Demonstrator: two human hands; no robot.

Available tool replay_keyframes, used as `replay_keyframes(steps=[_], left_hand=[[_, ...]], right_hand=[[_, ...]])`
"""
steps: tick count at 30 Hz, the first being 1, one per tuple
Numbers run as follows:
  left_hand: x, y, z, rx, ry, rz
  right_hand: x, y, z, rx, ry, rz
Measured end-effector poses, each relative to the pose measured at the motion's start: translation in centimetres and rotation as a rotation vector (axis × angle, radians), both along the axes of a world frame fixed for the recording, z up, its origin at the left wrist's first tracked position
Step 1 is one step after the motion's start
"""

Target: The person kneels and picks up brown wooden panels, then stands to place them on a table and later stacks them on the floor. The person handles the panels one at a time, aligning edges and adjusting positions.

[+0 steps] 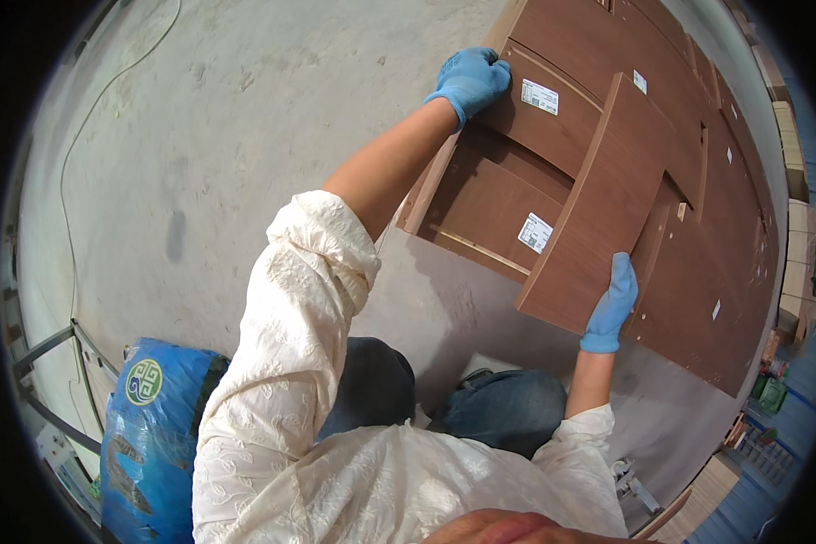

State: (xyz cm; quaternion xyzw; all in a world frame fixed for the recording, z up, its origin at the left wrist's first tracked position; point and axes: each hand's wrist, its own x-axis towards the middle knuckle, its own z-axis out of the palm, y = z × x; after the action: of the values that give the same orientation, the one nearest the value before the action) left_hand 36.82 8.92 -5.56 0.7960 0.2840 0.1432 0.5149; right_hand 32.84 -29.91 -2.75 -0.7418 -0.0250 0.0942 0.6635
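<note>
My left hand, in a blue glove, is closed on the left edge of a brown panel with a white label. That panel lies in a stack of brown wooden boards. Lower down, my right hand, also gloved in blue, grips the right edge of a loose brown board near its near end. The loose board lies slanted across the stack, its far end overlapping other panels. Between the hands, a recess shows a deeper labelled panel. The fingers beneath the edges are partly hidden.
A blue plastic-covered bundle and a dark metal frame are at my lower left. A thin cable runs along the grey floor. Several cartons and small items line the far right.
</note>
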Motion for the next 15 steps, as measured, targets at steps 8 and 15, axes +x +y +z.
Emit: replay_keyframes(steps=[8, 15], left_hand=[[0.6, -0.5, -0.7, 0.042, -0.069, 0.087], [1.0, -0.3, -1.3, 0.025, -0.067, 0.072]], right_hand=[[-0.2, 0.3, 0.3, -0.041, -0.014, -0.020], [-0.2, 0.0, 0.1, -0.051, -0.049, -0.004]])
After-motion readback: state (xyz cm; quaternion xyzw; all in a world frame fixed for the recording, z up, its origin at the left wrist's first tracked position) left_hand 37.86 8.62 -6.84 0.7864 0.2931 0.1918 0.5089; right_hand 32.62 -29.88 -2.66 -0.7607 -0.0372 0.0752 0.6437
